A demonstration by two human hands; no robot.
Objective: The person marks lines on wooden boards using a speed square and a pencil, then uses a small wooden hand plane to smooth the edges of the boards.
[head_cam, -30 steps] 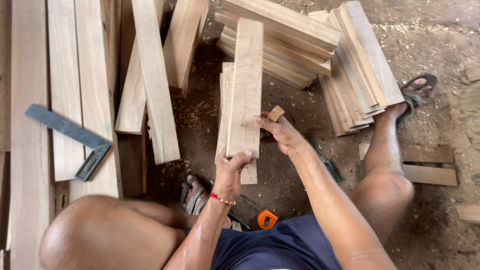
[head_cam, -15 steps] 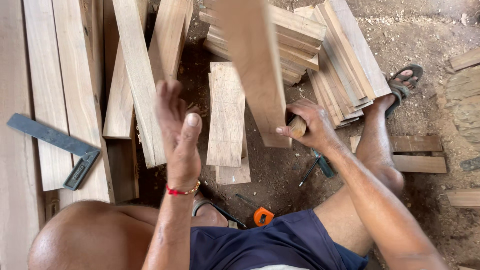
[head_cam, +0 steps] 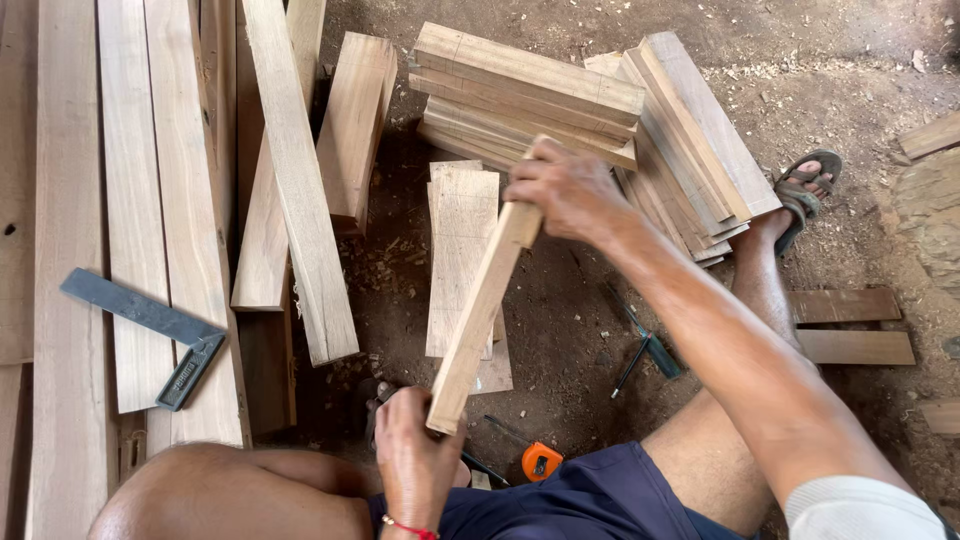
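The board [head_cam: 482, 312] I hold is a short, narrow strip of pale, unfinished wood with straight, square-cut edges and a fine grain running lengthwise. It is off the ground and tilted, its far end higher and to the right, its near end lower and closer to my lap. My right hand [head_cam: 565, 188] wraps over the far end from above; my left hand [head_cam: 415, 455] grips the near end from below, the cut corner showing just above my fingers. It crosses over the flat boards lying on the dirt beneath it.
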